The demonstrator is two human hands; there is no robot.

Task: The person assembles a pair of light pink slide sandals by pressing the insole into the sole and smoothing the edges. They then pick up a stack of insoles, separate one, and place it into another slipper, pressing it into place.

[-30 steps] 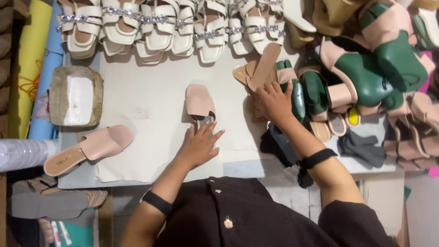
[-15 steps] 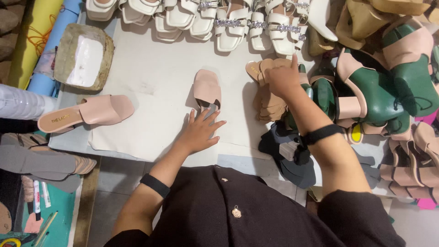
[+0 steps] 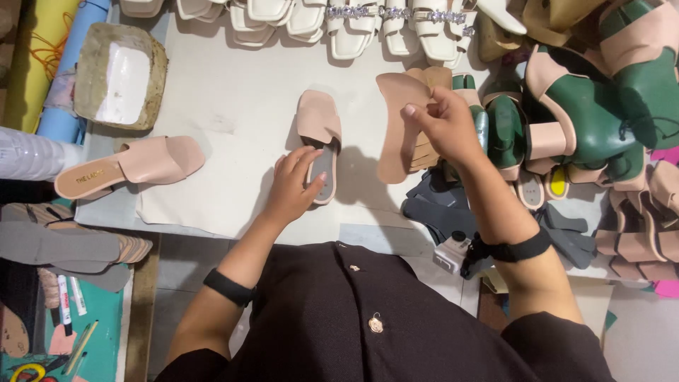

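Pink slide [image 3: 320, 141] under spread left hand [image 3: 296, 185]; right hand [image 3: 445, 124] pinches one insole [image 3: 396, 127] (tan).

free: white sheet [image 3: 233, 106] centre | blocked: green lasts [image 3: 566, 120] right, white sandals [image 3: 339, 21] top

1. Pink slide sandal [image 3: 320, 138]: sole down on the pale work surface, strap end pointing away from the person, heel end under the left hand's [image 3: 297, 185] fingertips.
2. Tan insole [image 3: 396, 124]: flat, foot-shaped, lifted and held upright in the right hand [image 3: 444, 127], just right of the sandal.
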